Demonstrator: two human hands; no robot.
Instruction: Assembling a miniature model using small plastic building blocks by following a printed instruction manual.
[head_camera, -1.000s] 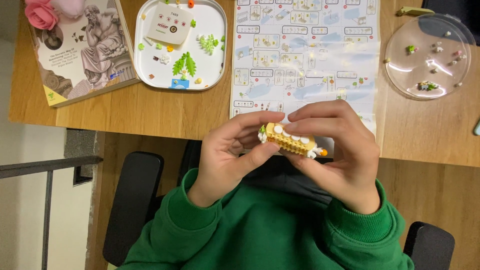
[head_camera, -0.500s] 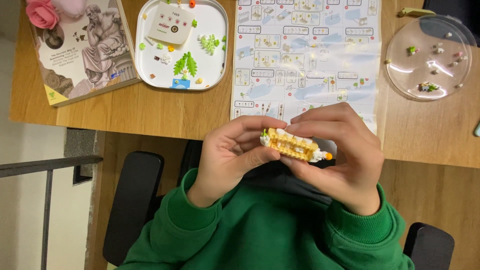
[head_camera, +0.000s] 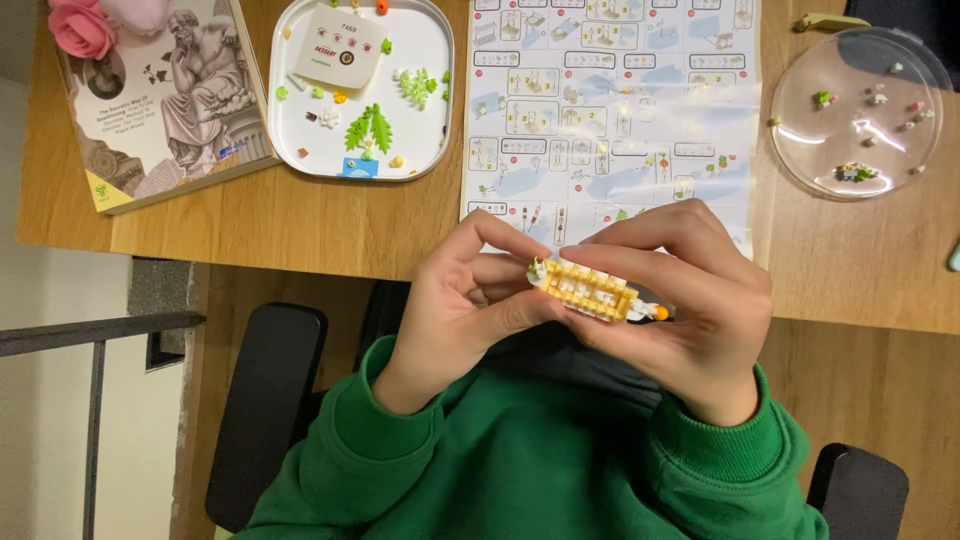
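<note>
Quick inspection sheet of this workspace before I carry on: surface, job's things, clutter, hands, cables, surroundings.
Surface: wooden table, edge nearest the person.
Job's things: small yellow and white brick model; instruction sheet; white tray with loose green and white pieces; clear round dish with a few pieces.
Clutter: book; pink flower.
Hands: left hand and right hand both grip the model.
Cables: nothing seen.
Surroundings: black chair; grey rail.

The right hand (head_camera: 690, 310) covers the underside and right end of the small yellow brick model (head_camera: 592, 290). Bits in the round clear dish (head_camera: 800, 130) are too small to identify. The book (head_camera: 150, 100) is cut off at the top edge.
</note>
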